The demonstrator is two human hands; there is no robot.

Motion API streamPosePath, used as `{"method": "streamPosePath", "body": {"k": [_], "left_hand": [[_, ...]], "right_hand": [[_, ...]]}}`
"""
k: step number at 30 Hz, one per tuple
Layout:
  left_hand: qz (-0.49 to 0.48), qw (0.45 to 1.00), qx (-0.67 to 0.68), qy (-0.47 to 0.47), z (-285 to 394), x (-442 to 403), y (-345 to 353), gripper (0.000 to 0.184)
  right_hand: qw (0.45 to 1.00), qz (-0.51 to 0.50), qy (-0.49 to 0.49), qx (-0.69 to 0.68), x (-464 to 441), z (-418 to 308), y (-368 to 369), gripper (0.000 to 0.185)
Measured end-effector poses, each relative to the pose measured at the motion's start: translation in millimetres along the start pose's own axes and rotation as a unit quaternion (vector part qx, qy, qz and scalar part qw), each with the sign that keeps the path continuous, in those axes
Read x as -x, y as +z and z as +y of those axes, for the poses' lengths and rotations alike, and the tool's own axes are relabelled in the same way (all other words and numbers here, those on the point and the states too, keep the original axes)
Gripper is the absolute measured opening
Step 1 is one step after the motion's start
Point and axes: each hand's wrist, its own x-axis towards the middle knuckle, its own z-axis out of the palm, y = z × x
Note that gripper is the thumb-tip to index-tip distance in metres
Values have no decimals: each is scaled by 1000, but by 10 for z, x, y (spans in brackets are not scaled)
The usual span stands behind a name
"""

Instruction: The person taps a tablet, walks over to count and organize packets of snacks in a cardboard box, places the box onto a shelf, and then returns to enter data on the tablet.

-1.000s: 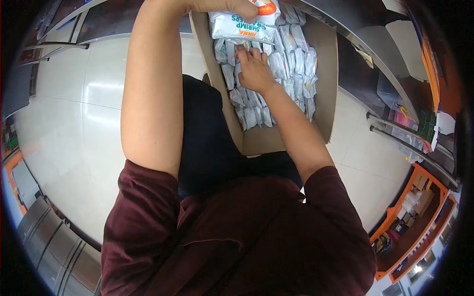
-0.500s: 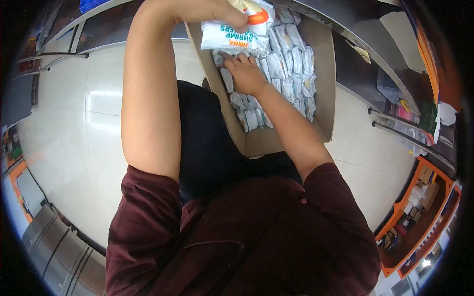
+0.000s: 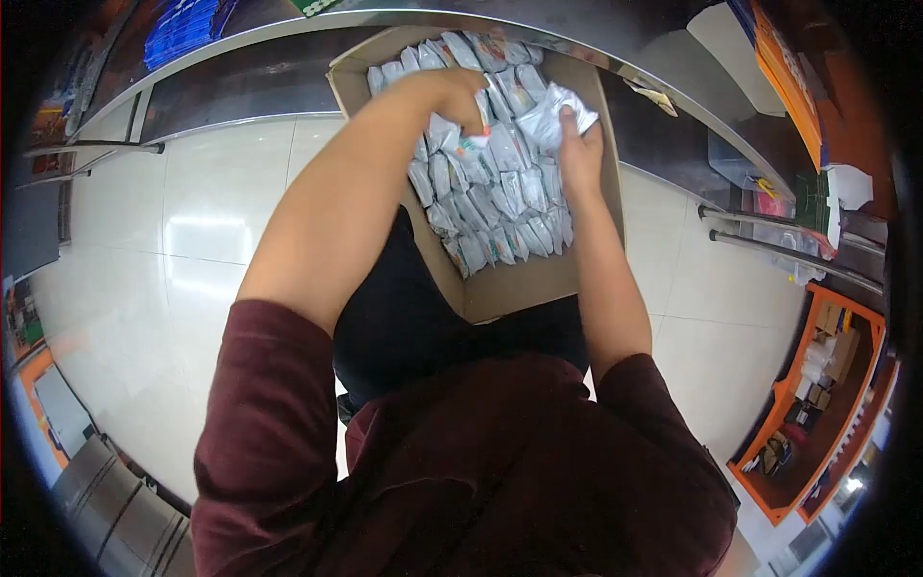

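An open cardboard box [image 3: 519, 288] holds several rows of silvery white snack packets [image 3: 510, 192], packed on edge. My left hand [image 3: 452, 96] reaches down into the box from the left, with thumb and fingers closed about a cracker packet [image 3: 478, 140] bearing orange print. Part of that packet is hidden by the fingers. Over the box's right side, my right hand [image 3: 583, 154] grips another silvery packet [image 3: 553, 117], its thumb on top. That packet is tilted above the rows, with its printed face out of sight.
The box stands against my dark-trousered legs [image 3: 385, 308]. A dark table edge [image 3: 279, 77] curves behind it, with blue packs [image 3: 187, 29] on top at left. Metal rails [image 3: 788, 255] stick out at right, near an orange shelf unit [image 3: 817, 404] with small goods.
The left hand, which held up a shrimp crackers packet, is now down among the rows. My right hand has left the rows and holds a packet at the right. More of the box shows.
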Motion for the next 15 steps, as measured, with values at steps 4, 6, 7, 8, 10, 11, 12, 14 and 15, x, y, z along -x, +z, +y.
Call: {"method": "streamPosePath", "body": {"k": [4, 6, 7, 8, 10, 11, 12, 14, 15], "left_hand": [[29, 989, -146, -21, 279, -567, 429, 69], [158, 974, -163, -25, 327, -798, 534, 61], [158, 974, -162, 12, 332, -800, 455, 62], [158, 974, -158, 48, 320, -800, 362, 63], [237, 944, -158, 168, 106, -969, 393, 69], [202, 955, -157, 152, 85, -982, 347, 65], [165, 964, -155, 136, 94, -1021, 295, 60], [75, 978, -171, 89, 137, -1052, 182, 51], [56, 981, -171, 71, 162, -1053, 157, 53]], "right_hand": [[927, 31, -262, 267, -161, -51, -15, 38], [867, 77, -321, 373, -171, -172, 81, 37], [874, 98, -305, 366, -183, -201, 117, 37], [879, 117, -289, 361, -165, -236, 148, 38], [886, 151, -287, 331, -199, -213, 196, 35], [882, 140, -314, 324, -247, -132, 215, 34], [877, 128, -340, 315, -293, -34, 222, 33], [800, 115, -487, 330, -404, 30, 280, 33], [808, 110, -466, 344, -466, 61, 306, 34]]}}
